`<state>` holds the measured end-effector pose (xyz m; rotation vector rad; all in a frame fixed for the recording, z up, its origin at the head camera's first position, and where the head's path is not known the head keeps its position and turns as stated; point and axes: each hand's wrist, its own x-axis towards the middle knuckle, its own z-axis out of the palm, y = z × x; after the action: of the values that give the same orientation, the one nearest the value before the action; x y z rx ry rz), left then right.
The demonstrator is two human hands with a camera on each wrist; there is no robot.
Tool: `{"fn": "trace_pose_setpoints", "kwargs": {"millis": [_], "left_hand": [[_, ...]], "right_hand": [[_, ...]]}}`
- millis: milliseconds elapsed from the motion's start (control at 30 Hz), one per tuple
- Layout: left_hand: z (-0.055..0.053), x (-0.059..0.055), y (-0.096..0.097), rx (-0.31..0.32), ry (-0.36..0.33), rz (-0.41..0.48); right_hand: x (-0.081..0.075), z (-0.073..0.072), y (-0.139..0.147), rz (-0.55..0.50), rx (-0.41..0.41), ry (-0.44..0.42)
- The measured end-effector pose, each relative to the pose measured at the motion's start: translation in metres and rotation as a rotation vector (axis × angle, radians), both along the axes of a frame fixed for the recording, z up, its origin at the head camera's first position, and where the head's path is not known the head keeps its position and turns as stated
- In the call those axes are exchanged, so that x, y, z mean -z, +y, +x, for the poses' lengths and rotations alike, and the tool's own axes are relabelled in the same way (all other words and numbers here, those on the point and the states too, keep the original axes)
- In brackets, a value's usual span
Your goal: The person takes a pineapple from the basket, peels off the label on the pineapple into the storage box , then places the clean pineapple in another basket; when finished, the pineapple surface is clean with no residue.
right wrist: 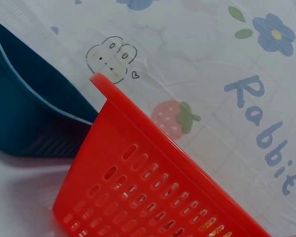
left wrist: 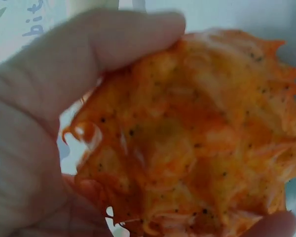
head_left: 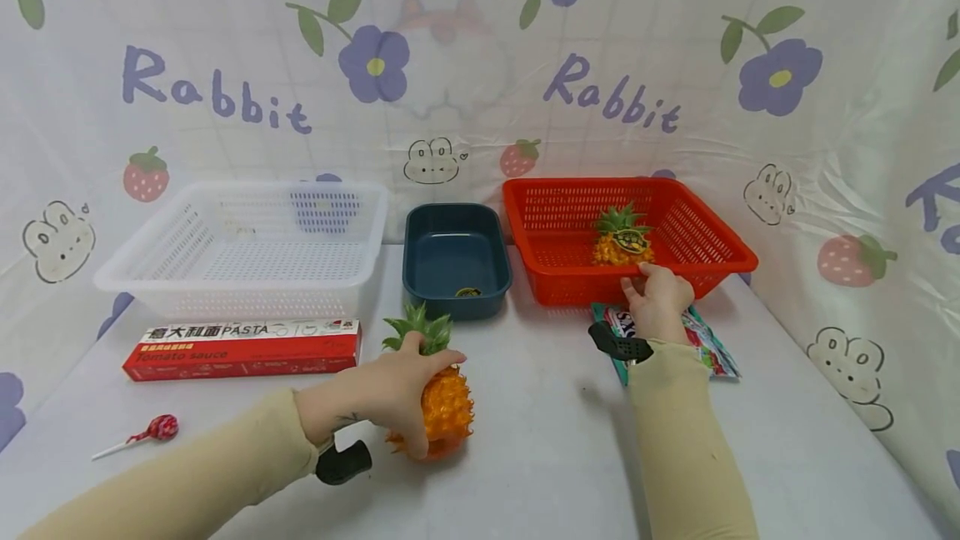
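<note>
My left hand [head_left: 401, 386] grips an orange toy pineapple [head_left: 447, 411] with a green leafy crown, over the middle of the table. In the left wrist view the thumb and fingers curl round its spiky, dark-specked body [left wrist: 197, 128]. At the front rim of a red plastic basket [head_left: 577, 283], my right hand [head_left: 660, 300] holds the edge, fingers over the rim and thumb against the outer wall. Inside that basket sits a second pineapple [head_left: 621, 252] with a black and gold label. The right wrist view has the red basket's slotted side [right wrist: 153, 182] but no hand.
A white basket [head_left: 232, 283] stands at the back left, a dark blue bin [head_left: 456, 307] between the baskets. A red pasta box [head_left: 243, 350] and a lollipop [head_left: 161, 427] lie on the left. Under my right forearm is a green packet [head_left: 708, 348]. A patterned curtain [head_left: 465, 65] hangs behind.
</note>
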<state>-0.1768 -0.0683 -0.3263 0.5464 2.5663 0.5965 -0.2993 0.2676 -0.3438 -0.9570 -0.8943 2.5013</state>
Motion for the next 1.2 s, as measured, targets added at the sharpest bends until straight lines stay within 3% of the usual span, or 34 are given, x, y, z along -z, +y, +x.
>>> {"fn": "trace_pose_setpoints", "kwargs": {"millis": [200, 333, 733, 933, 1200], "left_hand": [[0.0, 0.0, -0.002, -0.048, -0.057, 0.037], [0.0, -0.001, -0.001, -0.054, -0.04, 0.044], [0.004, -0.003, -0.005, 0.004, 0.043, -0.027], [0.01, -0.014, -0.009, 0.024, 0.01, -0.044], [0.016, -0.032, -0.016, 0.099, -0.012, -0.008]], "right_hand": [[0.001, 0.0, 0.0, 0.006, 0.0, -0.006], [0.001, 0.0, 0.0, 0.012, 0.0, -0.017], [0.001, 0.0, 0.0, 0.013, -0.016, -0.03], [0.0, 0.0, 0.0, 0.004, -0.021, -0.026], [-0.001, 0.0, 0.001, -0.005, -0.02, -0.028]]}}
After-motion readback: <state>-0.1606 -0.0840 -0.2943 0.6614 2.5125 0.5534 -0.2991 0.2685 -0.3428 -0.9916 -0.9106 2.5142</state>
